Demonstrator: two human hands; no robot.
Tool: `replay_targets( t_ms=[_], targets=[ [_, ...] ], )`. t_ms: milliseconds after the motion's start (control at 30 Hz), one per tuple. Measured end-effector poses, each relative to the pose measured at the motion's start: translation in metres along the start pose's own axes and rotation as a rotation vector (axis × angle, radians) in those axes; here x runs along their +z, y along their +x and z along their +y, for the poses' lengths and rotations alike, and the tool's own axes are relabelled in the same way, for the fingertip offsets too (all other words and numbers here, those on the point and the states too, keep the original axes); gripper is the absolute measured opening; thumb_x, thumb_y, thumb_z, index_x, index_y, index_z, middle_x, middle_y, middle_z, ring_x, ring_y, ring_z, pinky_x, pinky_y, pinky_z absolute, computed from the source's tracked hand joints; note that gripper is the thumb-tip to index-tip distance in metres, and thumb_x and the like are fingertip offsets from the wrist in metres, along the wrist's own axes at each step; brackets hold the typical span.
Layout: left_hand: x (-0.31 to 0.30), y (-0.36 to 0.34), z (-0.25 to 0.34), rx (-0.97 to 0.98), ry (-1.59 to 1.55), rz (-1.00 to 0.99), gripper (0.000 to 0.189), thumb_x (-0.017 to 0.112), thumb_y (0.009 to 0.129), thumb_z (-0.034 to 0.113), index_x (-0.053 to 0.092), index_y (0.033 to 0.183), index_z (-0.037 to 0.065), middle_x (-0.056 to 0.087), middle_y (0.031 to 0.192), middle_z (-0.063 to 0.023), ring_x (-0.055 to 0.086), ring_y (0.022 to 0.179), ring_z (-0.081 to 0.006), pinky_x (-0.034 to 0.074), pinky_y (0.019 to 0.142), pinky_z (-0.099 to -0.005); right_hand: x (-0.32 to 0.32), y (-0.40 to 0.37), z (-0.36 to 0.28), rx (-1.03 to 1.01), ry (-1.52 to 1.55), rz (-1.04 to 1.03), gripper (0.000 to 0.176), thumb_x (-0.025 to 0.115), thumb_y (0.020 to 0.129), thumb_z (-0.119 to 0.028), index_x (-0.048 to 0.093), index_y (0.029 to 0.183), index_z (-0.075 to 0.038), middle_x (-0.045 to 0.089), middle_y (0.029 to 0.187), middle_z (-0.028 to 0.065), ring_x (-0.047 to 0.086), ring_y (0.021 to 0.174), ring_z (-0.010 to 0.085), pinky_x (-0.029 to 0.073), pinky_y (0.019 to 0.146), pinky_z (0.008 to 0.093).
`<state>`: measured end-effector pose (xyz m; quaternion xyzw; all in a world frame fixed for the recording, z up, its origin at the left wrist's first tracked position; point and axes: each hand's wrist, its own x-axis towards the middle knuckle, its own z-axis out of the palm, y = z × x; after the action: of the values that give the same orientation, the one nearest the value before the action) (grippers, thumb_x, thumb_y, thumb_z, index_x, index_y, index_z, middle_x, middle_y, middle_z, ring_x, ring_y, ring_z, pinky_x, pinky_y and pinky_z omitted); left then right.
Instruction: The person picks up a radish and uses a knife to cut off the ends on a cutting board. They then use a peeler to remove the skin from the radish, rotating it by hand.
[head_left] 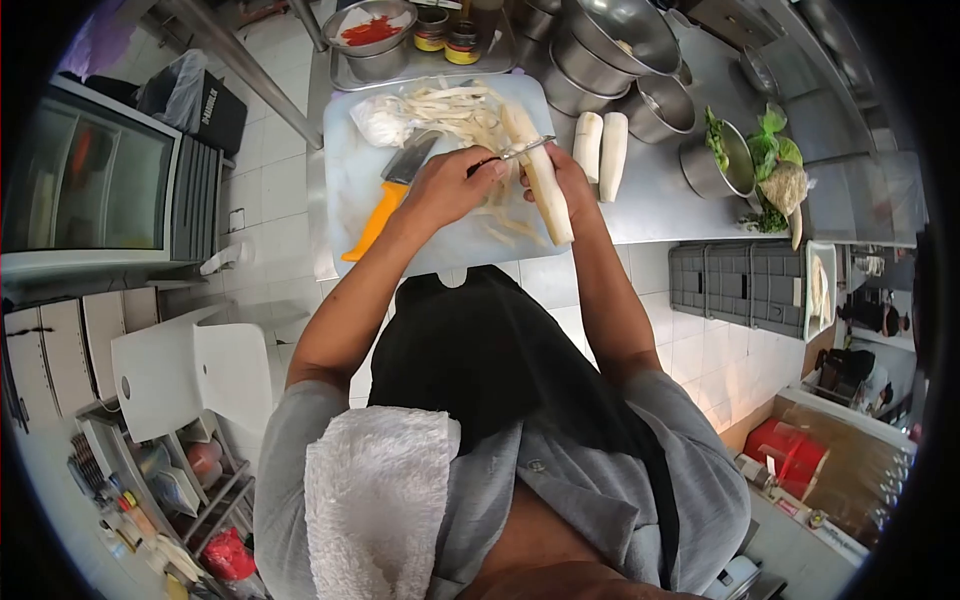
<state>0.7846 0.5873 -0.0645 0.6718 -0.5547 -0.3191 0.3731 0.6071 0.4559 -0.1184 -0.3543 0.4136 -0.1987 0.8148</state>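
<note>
My left hand (455,187) grips the dark handle of a peeler (527,149), whose metal blade lies across the upper part of a daikon radish (548,205). The radish is long and pale with yellowish skin, and slants over the right side of the white cutting board (345,150). Closed around its side, my right hand (572,183) steadies it; some fingers are hidden behind it. A cleaver with an orange handle (376,222) rests on the board beside my left wrist. Peel strips (455,112) are heaped at the board's far side, with a few strips near me.
Two peeled radishes (587,148) lie on the steel counter right of the board. Beyond them are metal pots (665,108) and a pot with leafy greens (735,165). A tray (490,72) with jars and a bowl of red pieces (372,30) stands behind the board.
</note>
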Motion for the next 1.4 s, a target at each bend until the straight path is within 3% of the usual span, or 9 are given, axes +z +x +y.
replay_targets(
  t_ms=[133, 233, 467, 533, 767, 900, 1200, 1267, 1400],
  targets=[
    [0.005, 0.031, -0.03, 0.028, 0.06, 0.065, 0.034, 0.062, 0.091, 0.038, 0.07, 0.105, 0.008, 0.069, 0.089, -0.0124, 0.064, 0.08, -0.0244, 0.049, 0.075, -0.0346, 0.007, -0.023, -0.004, 0.017, -0.006, -0.097, 0.046, 0.039, 0.101, -0.048, 0.056, 0.11, -0.007, 0.06, 0.08, 0.0075, 0.054, 0.062, 0.015, 0.046, 0.053, 0.0298],
    [-0.009, 0.08, -0.065, -0.139, 0.222, 0.037, 0.034, 0.062, 0.091, 0.038, 0.071, 0.1, 0.007, 0.069, 0.086, -0.0124, 0.063, 0.078, -0.0256, 0.049, 0.073, -0.0346, 0.0, -0.036, 0.0, -0.008, -0.062, -0.078, 0.046, 0.042, 0.1, -0.051, 0.056, 0.112, -0.009, 0.059, 0.082, 0.0069, 0.054, 0.066, 0.0156, 0.046, 0.055, 0.029],
    [-0.004, 0.044, -0.036, -0.15, -0.139, -0.073, 0.028, 0.062, 0.093, 0.03, 0.071, 0.097, 0.004, 0.065, 0.079, -0.0039, 0.058, 0.072, -0.0101, 0.047, 0.068, -0.0268, -0.024, -0.022, -0.009, -0.045, 0.264, -0.06, 0.053, 0.044, 0.098, -0.053, 0.055, 0.117, -0.004, 0.061, 0.087, 0.0083, 0.055, 0.07, 0.0163, 0.048, 0.058, 0.0295],
    [0.014, 0.021, -0.033, -0.05, -0.263, -0.072, 0.025, 0.063, 0.094, 0.027, 0.07, 0.101, 0.004, 0.066, 0.082, -0.0034, 0.058, 0.073, -0.0097, 0.047, 0.069, -0.0263, -0.033, -0.002, -0.01, 0.014, 0.487, -0.164, 0.055, 0.045, 0.098, -0.052, 0.055, 0.117, -0.001, 0.062, 0.089, 0.01, 0.056, 0.069, 0.0181, 0.049, 0.059, 0.0314],
    [0.024, -0.035, 0.006, 0.067, -0.169, -0.117, 0.03, 0.066, 0.092, 0.027, 0.066, 0.108, 0.002, 0.068, 0.087, -0.007, 0.061, 0.078, -0.014, 0.049, 0.072, -0.0287, -0.029, 0.031, -0.004, -0.02, 0.449, -0.271, 0.056, 0.049, 0.097, -0.051, 0.054, 0.114, 0.002, 0.061, 0.092, 0.0134, 0.059, 0.071, 0.021, 0.051, 0.06, 0.0311],
    [0.024, -0.046, 0.018, 0.119, -0.125, -0.114, 0.029, 0.064, 0.092, 0.032, 0.067, 0.105, 0.007, 0.069, 0.092, -0.0124, 0.065, 0.084, -0.031, 0.05, 0.075, -0.0373, -0.02, 0.035, -0.003, -0.02, 0.439, -0.277, 0.057, 0.049, 0.096, -0.052, 0.054, 0.113, 0.002, 0.061, 0.091, 0.0133, 0.059, 0.071, 0.0216, 0.052, 0.058, 0.0327],
    [0.038, -0.018, -0.012, 0.389, 0.022, 0.051, 0.031, 0.064, 0.092, 0.034, 0.067, 0.109, 0.008, 0.067, 0.087, -0.0111, 0.065, 0.08, -0.0243, 0.05, 0.073, -0.0329, -0.016, 0.014, -0.013, -0.058, 0.333, -0.239, 0.053, 0.048, 0.098, -0.05, 0.057, 0.107, 0.002, 0.061, 0.084, 0.0124, 0.059, 0.068, 0.0201, 0.051, 0.056, 0.0313],
    [0.029, 0.022, -0.016, 0.128, -0.074, -0.028, 0.03, 0.063, 0.092, 0.036, 0.068, 0.106, 0.009, 0.067, 0.084, -0.0096, 0.065, 0.08, -0.0236, 0.05, 0.072, -0.0327, -0.011, -0.001, -0.012, -0.133, 0.327, -0.133, 0.053, 0.047, 0.098, -0.05, 0.057, 0.106, 0.001, 0.061, 0.082, 0.0118, 0.058, 0.067, 0.0193, 0.051, 0.055, 0.0308],
    [0.031, 0.122, -0.076, -0.038, 0.091, 0.052, 0.036, 0.06, 0.091, 0.042, 0.071, 0.099, 0.008, 0.068, 0.083, -0.0082, 0.064, 0.078, -0.0225, 0.05, 0.071, -0.0334, -0.014, -0.037, 0.004, -0.056, 0.192, -0.169, 0.052, 0.047, 0.098, -0.05, 0.058, 0.106, 0.0, 0.06, 0.087, 0.0096, 0.057, 0.07, 0.0162, 0.048, 0.051, 0.0271]
  ],
)
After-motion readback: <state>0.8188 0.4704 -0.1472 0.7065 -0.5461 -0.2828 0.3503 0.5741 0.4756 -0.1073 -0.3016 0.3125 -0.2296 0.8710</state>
